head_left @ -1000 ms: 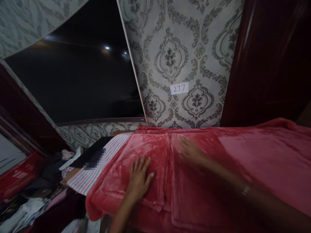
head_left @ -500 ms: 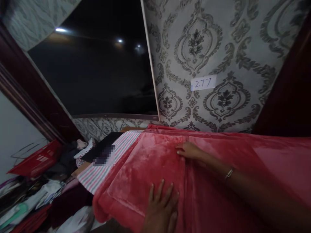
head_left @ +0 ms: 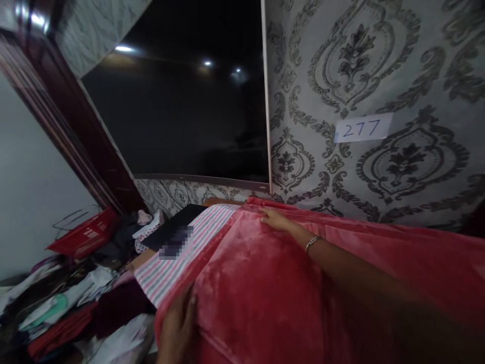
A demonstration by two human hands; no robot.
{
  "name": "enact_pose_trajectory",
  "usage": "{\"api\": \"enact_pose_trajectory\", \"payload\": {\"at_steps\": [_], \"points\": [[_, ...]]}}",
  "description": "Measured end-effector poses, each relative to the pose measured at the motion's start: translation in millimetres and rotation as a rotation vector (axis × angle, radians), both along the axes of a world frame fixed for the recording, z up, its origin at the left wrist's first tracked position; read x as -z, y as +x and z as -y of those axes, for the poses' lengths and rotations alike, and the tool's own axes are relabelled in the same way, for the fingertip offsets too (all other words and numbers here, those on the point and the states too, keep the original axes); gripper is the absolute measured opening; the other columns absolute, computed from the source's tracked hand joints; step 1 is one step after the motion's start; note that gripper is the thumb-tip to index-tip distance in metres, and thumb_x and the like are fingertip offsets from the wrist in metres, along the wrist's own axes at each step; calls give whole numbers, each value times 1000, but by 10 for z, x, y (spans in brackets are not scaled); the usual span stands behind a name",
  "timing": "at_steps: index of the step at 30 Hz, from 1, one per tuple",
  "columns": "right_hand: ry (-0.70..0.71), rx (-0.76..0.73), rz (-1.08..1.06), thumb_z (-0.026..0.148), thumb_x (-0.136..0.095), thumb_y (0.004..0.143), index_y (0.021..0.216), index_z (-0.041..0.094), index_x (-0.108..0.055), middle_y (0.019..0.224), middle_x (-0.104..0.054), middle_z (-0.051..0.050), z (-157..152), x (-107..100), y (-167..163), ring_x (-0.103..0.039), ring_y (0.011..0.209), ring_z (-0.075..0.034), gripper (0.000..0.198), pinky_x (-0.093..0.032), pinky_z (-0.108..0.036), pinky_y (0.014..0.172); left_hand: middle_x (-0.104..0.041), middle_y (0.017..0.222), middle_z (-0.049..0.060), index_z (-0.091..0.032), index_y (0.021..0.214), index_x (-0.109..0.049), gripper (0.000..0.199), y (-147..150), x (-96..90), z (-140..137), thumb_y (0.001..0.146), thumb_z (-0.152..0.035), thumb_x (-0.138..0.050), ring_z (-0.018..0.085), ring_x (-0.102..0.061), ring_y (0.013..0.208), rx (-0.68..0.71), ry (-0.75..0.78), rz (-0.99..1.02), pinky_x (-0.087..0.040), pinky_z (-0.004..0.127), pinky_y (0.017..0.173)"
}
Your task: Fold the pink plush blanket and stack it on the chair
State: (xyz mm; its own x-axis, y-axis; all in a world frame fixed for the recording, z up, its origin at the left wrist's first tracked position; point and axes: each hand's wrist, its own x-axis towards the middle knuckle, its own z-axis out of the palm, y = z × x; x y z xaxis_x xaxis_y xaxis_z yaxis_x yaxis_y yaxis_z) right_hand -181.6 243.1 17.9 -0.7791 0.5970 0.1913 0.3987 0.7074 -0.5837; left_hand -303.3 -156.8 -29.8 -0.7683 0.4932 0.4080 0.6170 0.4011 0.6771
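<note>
Left hand (head_left: 176, 323) moved to the left edge of the red blanket (head_left: 257, 283), grip hard to tell in dim blur, right hand (head_left: 276, 220) open near far edge

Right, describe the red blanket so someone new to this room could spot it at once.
Find the big black television on the patterned wall, then look below its lower right corner. The red blanket spreads from there toward the camera and to the right, with the left hand and right hand on it. Unlike the striped cloth at its left edge, it is plush red without stripes.
</note>
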Motion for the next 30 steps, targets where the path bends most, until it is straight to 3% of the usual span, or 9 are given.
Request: {"api": "enact_pose_trajectory", "payload": {"at_steps": [4, 8, 13, 20, 26, 30], "points": [[-58, -14, -10, 25, -63, 86, 124, 19, -69, 128, -68, -11, -50, 19, -224, -60, 122, -28, 39, -46, -35, 102, -73, 121, 7, -24, 120, -72, 55, 64, 79, 130, 74, -53, -62, 33, -63, 120, 77, 129, 192, -52, 46, 102], [-149, -35, 3, 31, -67, 84, 98, 15, -75, 101, -75, -9, -107, 52, -365, -68, 96, -24, 22, -50, -28, 83, -64, 138, 5, -30, 135, -63, 61, 115, 41, 294, 75, -40, -66, 33, -55, 131, 171, 152, 314, -47, 51, 108], [-252, -12, 23, 42, -71, 81, 77, 16, -70, 69, -68, -3, -206, 76, -465, -62, 70, -18, 26, -46, -26, 64, -60, 143, 5, -31, 134, -63, 58, 77, 35, 295, 77, -37, -69, 32, -54, 132, 275, 59, 211, -43, 50, 112], [-327, -19, -29, 39, -81, 69, 62, 19, -60, 61, -59, 1, -201, 110, -583, -54, 60, -15, 30, -40, -25, 57, -72, 122, 10, -22, 115, -74, 46, 120, 132, 80, 76, -41, -61, 33, -67, 115, 53, 102, -32, -55, 45, 97], [-390, -23, -160, 33, -70, 76, 68, 19, -58, 55, -51, 5, -117, 157, -726, -49, 54, -11, 21, -37, -22, 51, -78, 103, 8, -22, 97, -77, 40, 110, 143, 37, 65, -42, -63, 33, -70, 103, -115, 250, 259, -55, 43, 94], [-386, -4, -262, 33, -60, 89, 82, 17, -62, 64, -57, 4, -86, 186, -899, -54, 60, -11, 18, -44, -22, 57, -76, 109, 7, -21, 101, -75, 45, 148, 31, 38, 68, -49, -65, 32, -66, 111, -142, 381, 464, -51, 42, 100]]}}
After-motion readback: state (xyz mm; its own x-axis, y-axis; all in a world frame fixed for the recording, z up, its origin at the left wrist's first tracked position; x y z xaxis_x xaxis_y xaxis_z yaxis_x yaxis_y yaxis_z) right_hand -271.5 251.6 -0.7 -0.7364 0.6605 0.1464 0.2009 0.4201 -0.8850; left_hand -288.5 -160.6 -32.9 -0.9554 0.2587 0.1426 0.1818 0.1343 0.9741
